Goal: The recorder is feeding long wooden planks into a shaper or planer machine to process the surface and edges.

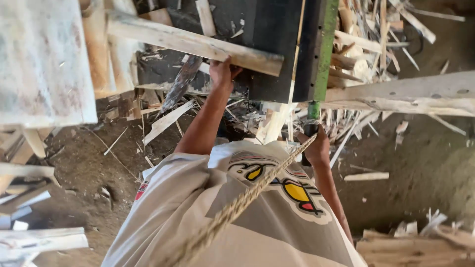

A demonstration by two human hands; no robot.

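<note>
My left hand [222, 71] reaches forward and grips the underside of a long pale wooden plank [193, 43] that lies across a dark machine block [269, 29]. My right hand [317, 147] is closed around the lower end of a green bar [324, 49] that runs up beside the block. A braided rope [237, 207] stretches from the bottom of the view across my pale printed shirt [188, 207] to where my right hand holds the bar.
Wood offcuts and splinters [366, 44] litter the dirt floor [425, 168] behind the machine. A whitish board [39, 59] stands at the left, a thick beam [410, 94] at the right, and stacked planks [39, 240] at the lower left and lower right.
</note>
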